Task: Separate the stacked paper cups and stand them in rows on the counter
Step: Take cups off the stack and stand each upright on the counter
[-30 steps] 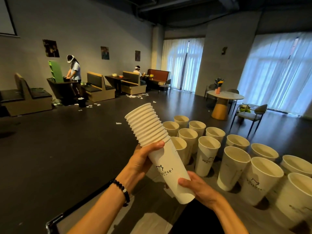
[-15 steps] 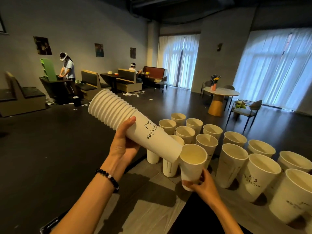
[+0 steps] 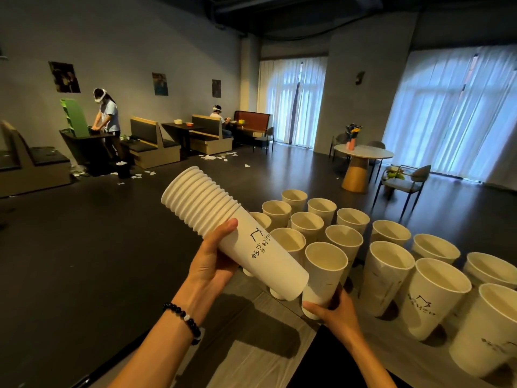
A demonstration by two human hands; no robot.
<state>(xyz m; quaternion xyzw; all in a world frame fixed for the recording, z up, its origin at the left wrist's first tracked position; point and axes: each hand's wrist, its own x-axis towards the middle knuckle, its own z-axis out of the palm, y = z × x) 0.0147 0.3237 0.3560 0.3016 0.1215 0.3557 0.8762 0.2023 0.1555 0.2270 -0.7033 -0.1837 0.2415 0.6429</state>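
Right hand (image 3: 334,310) grips one cup (image 3: 324,278) upright, low by the counter (image 3: 251,357). Left hand (image 3: 212,264) clasps the stack (image 3: 232,233), tilted up-left.

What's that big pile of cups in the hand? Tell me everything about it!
The stack of cups is many white paper cups nested one inside another, so their rolled rims make ridges at the upper left end. It lies tilted, open end pointing up and left, bottom pointing down toward the counter. The outermost cup has a small black drawing and writing on its side. The left hand grips it around the middle. Its bottom end sits close beside the single cup held by the right hand.
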